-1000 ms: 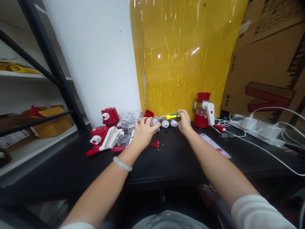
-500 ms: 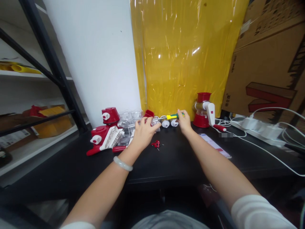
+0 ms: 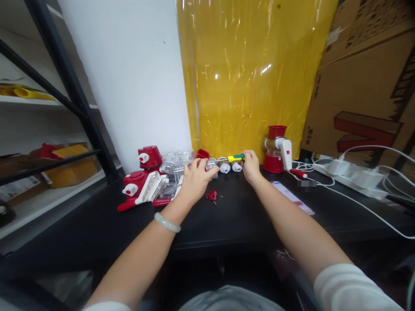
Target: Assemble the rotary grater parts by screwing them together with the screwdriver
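My left hand (image 3: 196, 178) is closed round a clear plastic part (image 3: 212, 165), whose far side shows past my fingers. In my right hand (image 3: 252, 166) is a screwdriver (image 3: 236, 158) with a yellow and green handle, held almost level. Its shaft points left toward the clear part; the tip is hidden or too small to make out. Just behind the screwdriver lie grater drums (image 3: 224, 166) with white ends. On the black table below my hands are small red pieces (image 3: 212, 195) with tiny metal bits, perhaps screws or pins, beside them.
Red and white grater bodies (image 3: 150, 159), white crank handles (image 3: 152, 188) and clear cups stand at left. An assembled rotary grater (image 3: 275, 151) is at the back right, near a phone (image 3: 293, 198). A power strip (image 3: 353, 177) with white cables lies farther right.
The screwdriver has shifted slightly to the right, and my right fingers have changed their grip on its handle. My left hand stays in place on the clear part.
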`<state>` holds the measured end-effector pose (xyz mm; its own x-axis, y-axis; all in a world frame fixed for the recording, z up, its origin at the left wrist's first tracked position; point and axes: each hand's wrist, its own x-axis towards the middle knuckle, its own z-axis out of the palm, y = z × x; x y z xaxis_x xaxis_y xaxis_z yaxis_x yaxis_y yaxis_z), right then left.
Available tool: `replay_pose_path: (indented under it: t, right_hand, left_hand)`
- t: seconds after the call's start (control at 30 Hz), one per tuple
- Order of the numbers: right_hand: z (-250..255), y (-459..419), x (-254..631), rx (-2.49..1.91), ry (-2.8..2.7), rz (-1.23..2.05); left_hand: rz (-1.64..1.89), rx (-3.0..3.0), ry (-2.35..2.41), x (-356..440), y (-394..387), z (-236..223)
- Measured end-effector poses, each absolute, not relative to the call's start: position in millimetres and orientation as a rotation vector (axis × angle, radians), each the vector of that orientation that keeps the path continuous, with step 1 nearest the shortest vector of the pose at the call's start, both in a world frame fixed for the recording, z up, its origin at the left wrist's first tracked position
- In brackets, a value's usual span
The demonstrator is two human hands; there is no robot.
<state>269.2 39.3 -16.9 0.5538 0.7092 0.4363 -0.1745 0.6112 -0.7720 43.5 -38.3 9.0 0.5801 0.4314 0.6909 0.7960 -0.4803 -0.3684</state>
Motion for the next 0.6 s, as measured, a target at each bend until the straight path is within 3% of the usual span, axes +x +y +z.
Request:
replay_pose_path:
  t: [0.6]
  right_hand:
    - [-8.0, 33.8, 272.0, -0.678, -0.815, 0.639]
  left_hand:
    - [-0.757, -2.202, -0.905, 45.4, -35.0, 6.6]
